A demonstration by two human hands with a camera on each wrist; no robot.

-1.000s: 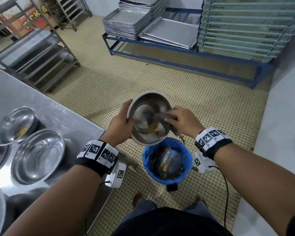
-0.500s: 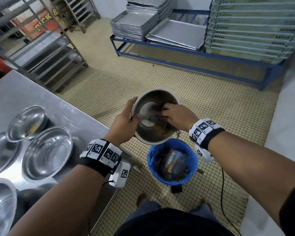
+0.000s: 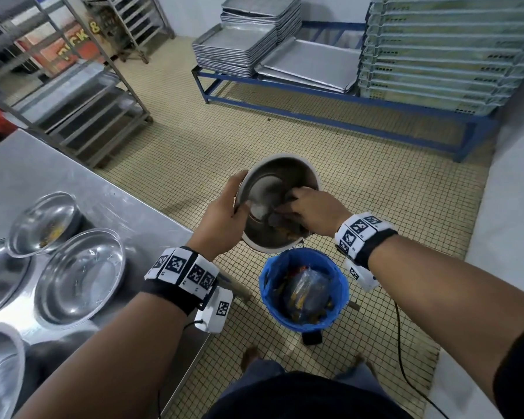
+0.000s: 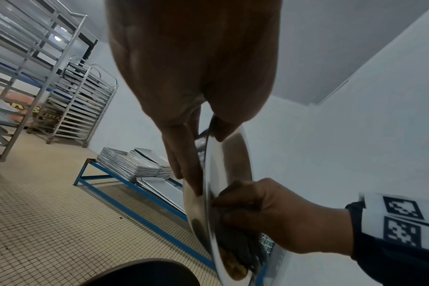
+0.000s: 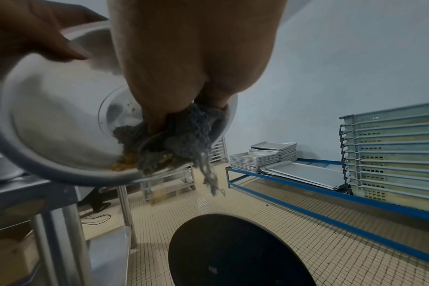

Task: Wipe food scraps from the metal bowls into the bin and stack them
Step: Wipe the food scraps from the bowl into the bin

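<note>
Bowl: a steel bowl (image 3: 280,204) is held tilted in the air, its low lip directly above the bin (image 3: 304,285) on the floor.
Left hand: the left hand (image 3: 221,219) pinches the bowl's left rim, thumb inside, fingers flat on the outer wall.
Right hand: the right hand (image 3: 312,211) is bunched around a grey cloth (image 5: 174,135), pressing it into the lower inside of the bowl.
Scraps: yellow-brown scraps (image 5: 124,163) sit at the low lip, just beside the cloth.
Bin: lined with a blue bag, with rubbish already in it.
Waiting bowls: more bowls (image 3: 79,275) lie on the desk (image 3: 73,176) to the left; one (image 3: 44,223) has scraps in it.
Handling: the bowl looks light, rigid and slick, likely greasy inside; the rolled rim is the sure place to hold. The cloth is soft and frayed, and its loose threads could drag scraps past the bin.
Head view only: shows the bowl lined up over the bin, and the desk bowls.
Left wrist view only: shows the bowl edge-on, steeply tipped, and the rim pinch.
Right wrist view only: shows the cloth's weave, its dangling threads, and how little food is left.
</note>
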